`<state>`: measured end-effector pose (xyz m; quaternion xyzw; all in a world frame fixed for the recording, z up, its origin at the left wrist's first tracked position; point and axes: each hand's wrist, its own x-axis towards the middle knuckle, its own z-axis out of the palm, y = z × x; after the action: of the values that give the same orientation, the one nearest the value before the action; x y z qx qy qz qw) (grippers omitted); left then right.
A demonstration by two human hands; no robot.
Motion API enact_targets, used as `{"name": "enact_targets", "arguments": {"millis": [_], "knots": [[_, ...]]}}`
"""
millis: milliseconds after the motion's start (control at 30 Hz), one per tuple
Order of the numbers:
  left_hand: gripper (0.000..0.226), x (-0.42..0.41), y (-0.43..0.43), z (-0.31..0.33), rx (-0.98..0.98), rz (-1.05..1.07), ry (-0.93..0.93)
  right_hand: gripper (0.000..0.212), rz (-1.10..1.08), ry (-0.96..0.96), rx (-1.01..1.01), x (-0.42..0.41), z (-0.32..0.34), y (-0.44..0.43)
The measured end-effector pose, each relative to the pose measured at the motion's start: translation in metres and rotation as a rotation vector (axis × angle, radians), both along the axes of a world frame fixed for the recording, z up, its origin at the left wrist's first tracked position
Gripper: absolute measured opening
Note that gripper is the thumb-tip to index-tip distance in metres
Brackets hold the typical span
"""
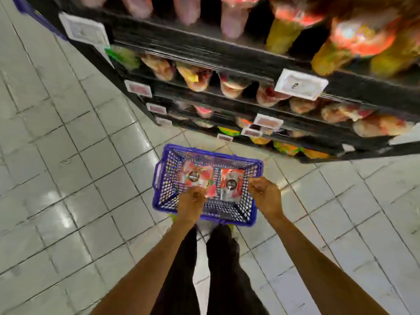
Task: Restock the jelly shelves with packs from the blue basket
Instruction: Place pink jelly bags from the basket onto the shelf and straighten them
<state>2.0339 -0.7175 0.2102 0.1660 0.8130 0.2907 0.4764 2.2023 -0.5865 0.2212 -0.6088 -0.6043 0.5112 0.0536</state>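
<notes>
Right, from the left: the blue basket [162, 194] sits on the tiled floor [68, 155], just ahead of the legs, and the two jelly packs I can see lie flat on its bottom, side by side.

My left hand [192, 201] is down inside the basket with its fingers curled over the near edge of the left pack [195, 176]. Blur hides the fingertips, so I cannot tell whether the pinch has closed on it. The right pack [231, 183] lies just beside it, nothing resting on top. My right hand [264, 194] hangs at that pack's right edge, over the basket's right wall, fingers loosely curled, and I see nothing in it.

I judge the step in hand to be the pickup, one pack per hand. To do it well I would:
- slide fingertips under each pack's edge, not press on its slippery face;
- lift straight up to clear the mesh walls;
- keep the packs flat so they don't fold.

Further right and above, the shelves [227, 57] lean over the basket, rows of shelf packs [231, 86] behind a price tag [301, 84]. I would pick the gap before lifting.
</notes>
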Motion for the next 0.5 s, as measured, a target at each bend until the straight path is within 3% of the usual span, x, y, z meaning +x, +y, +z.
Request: {"name": "enact_targets", "arguments": {"millis": [100, 200, 333, 500], "knots": [[0.017, 0.008, -0.022, -0.058, 0.007, 0.008, 0.032, 0.021, 0.113, -0.147, -0.102, 0.009, -0.062, -0.002], [0.045, 0.006, -0.029, -0.12, -0.085, -0.003, 0.01, 0.024, 0.193, -0.214, -0.126, 0.007, -0.128, -0.008], [0.022, -0.006, -0.037, -0.215, -0.291, -0.047, -0.004, 0.019, 0.277, -0.288, -0.182, -0.005, -0.222, -0.019], [0.02, -0.023, -0.029, -0.336, -0.341, 0.054, -0.001, 0.021, 0.206, -0.305, -0.299, -0.028, -0.35, -0.037]]}}
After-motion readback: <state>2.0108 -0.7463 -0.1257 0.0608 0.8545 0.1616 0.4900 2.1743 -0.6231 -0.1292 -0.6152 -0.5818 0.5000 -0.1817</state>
